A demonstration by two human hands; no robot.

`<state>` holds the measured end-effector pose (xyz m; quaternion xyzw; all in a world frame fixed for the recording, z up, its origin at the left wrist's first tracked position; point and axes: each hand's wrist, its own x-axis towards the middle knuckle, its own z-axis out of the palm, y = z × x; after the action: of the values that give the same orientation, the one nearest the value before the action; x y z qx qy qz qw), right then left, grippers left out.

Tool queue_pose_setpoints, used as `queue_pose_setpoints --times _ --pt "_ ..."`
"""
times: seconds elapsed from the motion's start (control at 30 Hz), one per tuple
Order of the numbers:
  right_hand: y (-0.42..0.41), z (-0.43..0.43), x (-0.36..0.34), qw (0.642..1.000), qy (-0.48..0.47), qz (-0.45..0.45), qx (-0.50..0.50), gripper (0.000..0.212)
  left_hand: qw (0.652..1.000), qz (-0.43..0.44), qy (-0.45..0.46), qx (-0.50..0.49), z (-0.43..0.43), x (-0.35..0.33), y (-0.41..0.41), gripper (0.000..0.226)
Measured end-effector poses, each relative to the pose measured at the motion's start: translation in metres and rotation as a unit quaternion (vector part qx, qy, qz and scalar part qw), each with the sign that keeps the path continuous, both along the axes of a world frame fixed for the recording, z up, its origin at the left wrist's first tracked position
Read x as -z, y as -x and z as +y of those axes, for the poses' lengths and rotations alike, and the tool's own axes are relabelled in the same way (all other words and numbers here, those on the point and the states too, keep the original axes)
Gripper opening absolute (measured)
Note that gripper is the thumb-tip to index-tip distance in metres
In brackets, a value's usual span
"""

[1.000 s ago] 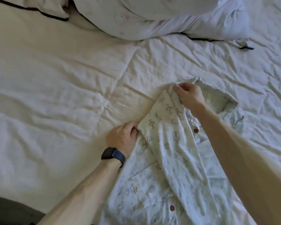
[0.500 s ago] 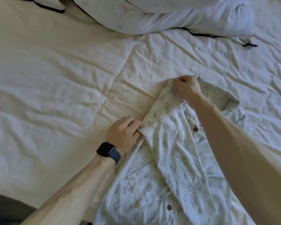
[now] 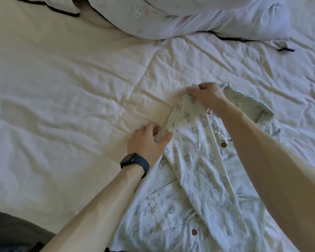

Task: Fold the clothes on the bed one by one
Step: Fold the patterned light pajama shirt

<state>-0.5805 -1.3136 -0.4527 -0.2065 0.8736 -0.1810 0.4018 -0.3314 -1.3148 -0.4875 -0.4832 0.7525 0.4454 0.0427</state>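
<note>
In the head view, a pale printed shirt lies front up on the bed, toward its near right part, with its collar pointing at the pillow along the far edge and its hem running out of the bottom of the picture. The shirt's side panel on the person's left is turned in over the buttoned front, making a long slanting fold. The right hand pinches the upper end of that fold just beside the collar, fingers curled on the cloth. The left hand, with a dark watch on its wrist, grips the fold's outer edge lower down, thumb on top. The hands sit apart along one crease, each clamped on the shirt, which I judge is meant to pull the edge taut and straight so the panel lies flat. A brown button shows just beside the folded panel, so the fold reaches about the placket; the opposite side looks not yet folded
</note>
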Motion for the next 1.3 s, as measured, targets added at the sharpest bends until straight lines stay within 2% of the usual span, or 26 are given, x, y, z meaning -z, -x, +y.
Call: queue_pose_setpoints --times 0.1,0.17,0.3,0.33,0.4,0.47,0.5,0.57,0.6,0.67,0.73,0.83,0.97,1.1,1.2,1.23,1.3 --pt "-0.009 -0.01 0.006 0.995 0.062 -0.011 0.082 0.022 0.999 -0.039 -0.017 0.014 -0.004 -0.001 0.001 0.034" --pt "-0.016 -0.014 0.013 0.993 0.079 -0.014 0.091 0.015 0.998 -0.051 -0.022 -0.002 -0.006 -0.001 -0.004 0.033" --pt "-0.031 0.007 0.014 0.979 0.151 -0.054 0.123 0.05 0.999 -0.05 -0.006 -0.005 -0.007 -0.001 -0.004 0.038" --pt "-0.037 0.021 0.011 0.975 0.172 -0.04 0.136 0.053 0.999 -0.039 0.018 -0.008 -0.006 -0.001 -0.001 0.039" --pt "-0.058 0.062 0.007 0.968 0.182 0.054 0.162 0.044 0.989 -0.009 0.148 0.022 -0.001 0.0 0.01 0.048" --pt "-0.091 0.113 0.004 0.954 0.175 0.159 0.183 0.035 0.956 0.025 0.271 0.106 0.0 0.001 0.034 0.06" --pt "-0.108 0.138 0.005 0.947 0.17 0.203 0.179 0.034 0.941 0.038 0.29 0.172 -0.002 0.0 0.05 0.064" --pt "-0.144 0.183 0.014 0.944 0.122 0.274 0.136 0.042 0.906 0.023 0.281 0.315 -0.008 0.005 0.08 0.068" --pt "-0.158 0.203 0.02 0.949 0.073 0.289 0.106 0.05 0.888 -0.011 0.269 0.374 -0.011 0.012 0.091 0.069" --pt "-0.179 0.239 0.032 0.961 -0.038 0.271 0.046 0.061 0.857 -0.079 0.263 0.437 -0.023 0.028 0.104 0.071" --pt "-0.188 0.268 0.045 0.966 -0.129 0.222 -0.018 0.064 0.838 -0.121 0.27 0.458 -0.031 0.04 0.108 0.073" --pt "-0.182 0.292 0.053 0.972 -0.155 0.171 -0.048 0.065 0.831 -0.136 0.288 0.456 -0.031 0.043 0.109 0.073" --pt "-0.183 0.305 0.049 0.96 -0.129 0.247 -0.007 0.067 0.829 -0.095 0.332 0.44 -0.007 0.027 0.091 0.072" --pt "-0.193 0.345 0.051 0.967 -0.172 0.184 -0.026 0.066 0.806 -0.064 0.259 0.528 0.074 0.001 0.023 0.075" --pt "-0.202 0.374 0.042 0.966 -0.122 0.226 0.009 0.068 0.787 -0.055 0.213 0.577 0.157 -0.001 -0.045 0.071" --pt "-0.205 0.385 0.042 0.964 -0.112 0.243 0.003 0.068 0.786 -0.063 0.207 0.579 0.178 0.006 -0.062 0.071" --pt "-0.203 0.404 0.041 0.972 -0.133 0.186 -0.06 0.065 0.784 -0.12 0.199 0.575 0.205 0.022 -0.082 0.07"
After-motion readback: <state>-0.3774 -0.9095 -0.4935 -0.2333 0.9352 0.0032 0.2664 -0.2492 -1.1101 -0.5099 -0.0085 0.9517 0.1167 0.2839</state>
